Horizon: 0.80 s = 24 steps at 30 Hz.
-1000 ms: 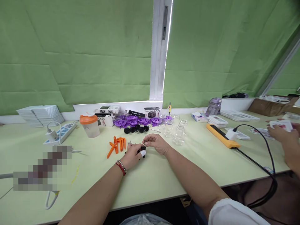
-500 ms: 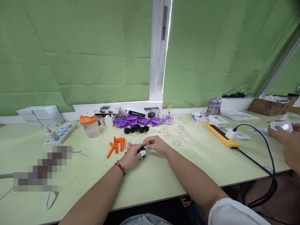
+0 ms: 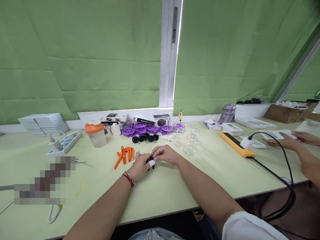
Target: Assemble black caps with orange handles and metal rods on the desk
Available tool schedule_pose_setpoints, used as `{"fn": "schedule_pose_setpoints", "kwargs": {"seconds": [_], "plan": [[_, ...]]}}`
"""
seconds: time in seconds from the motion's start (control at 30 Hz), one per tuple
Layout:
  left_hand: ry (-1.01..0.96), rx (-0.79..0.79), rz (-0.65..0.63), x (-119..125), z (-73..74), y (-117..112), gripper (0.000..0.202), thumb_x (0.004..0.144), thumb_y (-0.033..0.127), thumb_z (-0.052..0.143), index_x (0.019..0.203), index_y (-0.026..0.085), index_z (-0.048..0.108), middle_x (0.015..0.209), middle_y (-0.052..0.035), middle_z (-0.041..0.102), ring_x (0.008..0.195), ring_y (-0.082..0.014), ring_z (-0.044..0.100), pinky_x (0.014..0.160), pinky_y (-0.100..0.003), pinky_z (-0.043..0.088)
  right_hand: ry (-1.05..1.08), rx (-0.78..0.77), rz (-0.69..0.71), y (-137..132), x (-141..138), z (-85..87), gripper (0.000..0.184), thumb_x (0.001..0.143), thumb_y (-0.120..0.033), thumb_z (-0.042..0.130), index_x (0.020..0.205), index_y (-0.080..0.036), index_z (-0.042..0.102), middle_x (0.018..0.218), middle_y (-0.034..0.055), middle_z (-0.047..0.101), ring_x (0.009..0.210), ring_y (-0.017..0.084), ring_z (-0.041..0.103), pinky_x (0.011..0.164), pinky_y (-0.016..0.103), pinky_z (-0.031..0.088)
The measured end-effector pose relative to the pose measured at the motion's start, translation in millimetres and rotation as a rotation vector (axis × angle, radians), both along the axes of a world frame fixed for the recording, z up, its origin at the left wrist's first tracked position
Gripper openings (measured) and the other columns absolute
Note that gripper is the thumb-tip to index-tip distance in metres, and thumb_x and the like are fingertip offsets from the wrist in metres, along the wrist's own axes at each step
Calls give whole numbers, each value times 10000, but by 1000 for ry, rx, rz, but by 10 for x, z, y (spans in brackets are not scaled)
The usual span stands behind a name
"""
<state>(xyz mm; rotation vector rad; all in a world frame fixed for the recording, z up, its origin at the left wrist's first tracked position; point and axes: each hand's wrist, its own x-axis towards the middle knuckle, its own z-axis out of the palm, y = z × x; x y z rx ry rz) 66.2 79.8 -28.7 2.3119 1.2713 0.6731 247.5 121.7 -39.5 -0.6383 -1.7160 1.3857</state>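
Observation:
Both my hands meet over the pale green table (image 3: 162, 190). My left hand (image 3: 141, 165), with a white wrap on one fingertip and a red bracelet at the wrist, is closed on a small black part (image 3: 150, 163). My right hand (image 3: 165, 154) is curled over the same part from the right, fingertips pinched on it. Orange plastic pieces (image 3: 124, 155) lie just left of my left hand. Behind my hands sit black knobs (image 3: 145, 137), purple round parts (image 3: 146, 129) and several clear glass cups (image 3: 187, 140).
An orange-lidded shaker cup (image 3: 95, 134) and a white power strip (image 3: 65, 141) stand at the left, with stacked white sheets (image 3: 43, 122) behind. A yellow power strip (image 3: 237, 144) with a black cable (image 3: 275, 173) lies at the right. Another person's hands (image 3: 287, 141) work at the far right.
My right hand has closed in and dropped slightly onto the black part. The other person's hands at the far right have put a white item flat on the table and stretched out.

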Motion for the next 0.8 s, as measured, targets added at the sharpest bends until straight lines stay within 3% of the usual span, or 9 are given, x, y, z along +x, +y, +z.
{"fn": "schedule_pose_setpoints", "kwargs": {"seconds": [0.37,0.63,0.8], "plan": [[31,67,20,-5,-100,63,170,831,296,452,719,190,522,698,-3,579,772,-187,500,838,-366,317,-64,-20,-60,-2,-45,-43,277,575,-326,788,688,-127,632,736,6,600,626,94,526,623,252,426],[22,121,57,-11,-134,80,92,789,259,514,785,204,588,785,-15,647,801,-197,551,855,-390,313,-141,-118,-190,-33,-67,-18,240,568,-288,770,662,-129,618,560,-26,576,516,74,477,518,215,363],[-25,177,128,-63,-144,126,159,768,193,511,887,220,613,918,-29,666,906,-217,564,897,-407,335,-180,-184,-292,-13,-101,-56,204,605,-238,736,634,-152,554,495,-44,542,457,79,490,473,213,396]]}}
